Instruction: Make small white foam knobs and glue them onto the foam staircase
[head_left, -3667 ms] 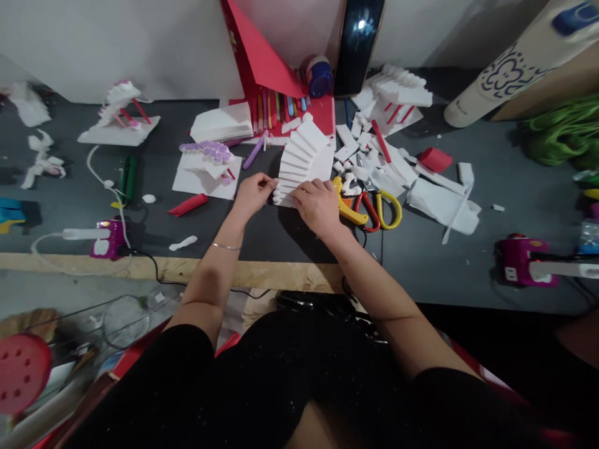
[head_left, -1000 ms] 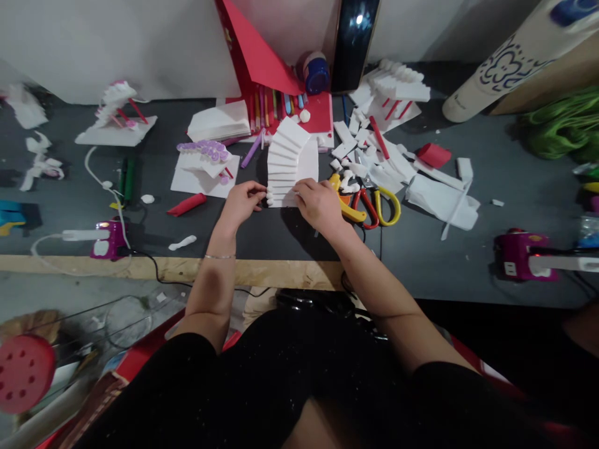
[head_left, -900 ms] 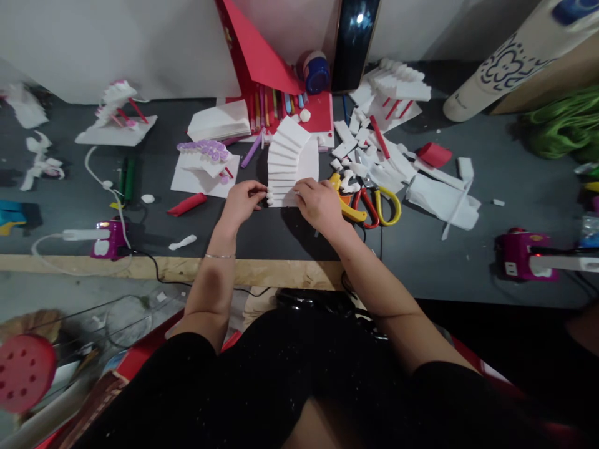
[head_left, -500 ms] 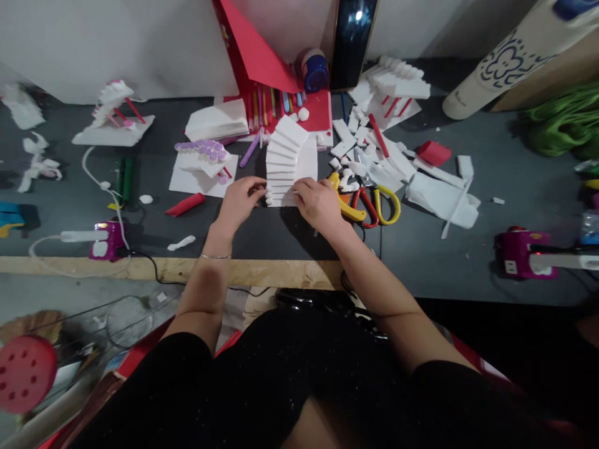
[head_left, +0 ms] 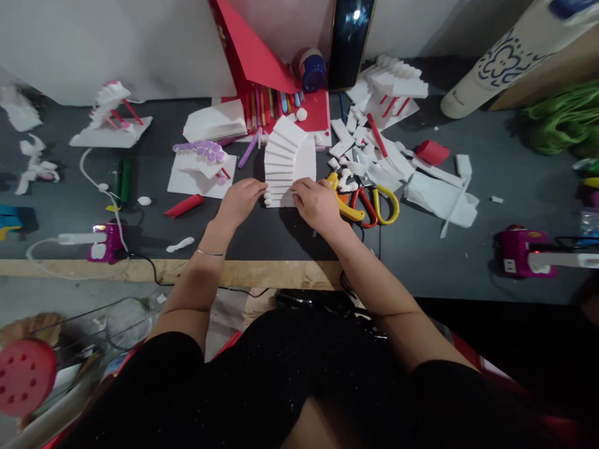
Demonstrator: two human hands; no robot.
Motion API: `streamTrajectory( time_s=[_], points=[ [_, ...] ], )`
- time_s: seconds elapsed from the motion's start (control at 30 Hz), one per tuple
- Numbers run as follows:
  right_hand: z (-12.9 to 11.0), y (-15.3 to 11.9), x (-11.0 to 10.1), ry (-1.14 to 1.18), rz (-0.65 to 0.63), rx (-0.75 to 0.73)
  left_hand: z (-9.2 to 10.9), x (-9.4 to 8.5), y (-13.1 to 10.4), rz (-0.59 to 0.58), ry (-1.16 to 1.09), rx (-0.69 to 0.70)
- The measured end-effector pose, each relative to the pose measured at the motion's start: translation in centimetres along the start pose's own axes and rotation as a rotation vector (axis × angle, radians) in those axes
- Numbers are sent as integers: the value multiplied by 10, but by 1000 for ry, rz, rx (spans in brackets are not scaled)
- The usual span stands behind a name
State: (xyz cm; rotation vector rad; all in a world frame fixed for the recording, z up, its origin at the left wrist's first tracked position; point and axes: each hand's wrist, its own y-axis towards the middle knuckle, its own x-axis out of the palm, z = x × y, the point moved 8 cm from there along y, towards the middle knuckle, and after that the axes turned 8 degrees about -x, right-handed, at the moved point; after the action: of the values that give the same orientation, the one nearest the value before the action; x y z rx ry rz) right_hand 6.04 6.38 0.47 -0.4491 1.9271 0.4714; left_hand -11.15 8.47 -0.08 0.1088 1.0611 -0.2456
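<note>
A curved white model staircase (head_left: 282, 156), built of thin fanned steps, lies on a white sheet (head_left: 306, 156) in front of me. Small white lumps (head_left: 267, 198) line its lower left edge. My left hand (head_left: 239, 202) is at that edge, thumb and fingertips pinched together beside the lumps; anything between them is too small to make out. On the other side, my right hand (head_left: 316, 202) has its fingers curled and closed on the lower right edge of the steps. Yellow-handled pliers or cutters (head_left: 350, 212) lie just right of it.
Scissors (head_left: 387, 206) and white foam scraps (head_left: 344, 146) are at the right. Other models, one purple-topped (head_left: 201, 153), stand around. A red marker-like roll (head_left: 183, 206) lies left. Behind are a phone (head_left: 350, 43), a blue-lidded jar (head_left: 313, 72) and a bottle (head_left: 496, 65). Purple boxes (head_left: 107, 242) flank me.
My left fingertips have moved slightly up along the staircase's left edge and drawn together, showing more of the white lumps. My right hand stays at the right edge.
</note>
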Motion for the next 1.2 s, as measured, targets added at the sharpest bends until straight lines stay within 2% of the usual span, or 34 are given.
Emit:
streamTrajectory(
  time_s=[0.27, 0.8, 1.03, 1.2],
  points=[
    [1, 0, 0, 14, 34, 1, 5, -7, -5, 36, -69, 32],
    [2, 2, 0, 5, -12, 27, -2, 0, 1, -25, 3, 117],
    [1, 2, 1, 1, 10, 11, -2, 2, 2, 43, 25, 244],
    [3, 2, 2, 12, 20, 13, -3, 1, -1, 51, -4, 224]
  ],
)
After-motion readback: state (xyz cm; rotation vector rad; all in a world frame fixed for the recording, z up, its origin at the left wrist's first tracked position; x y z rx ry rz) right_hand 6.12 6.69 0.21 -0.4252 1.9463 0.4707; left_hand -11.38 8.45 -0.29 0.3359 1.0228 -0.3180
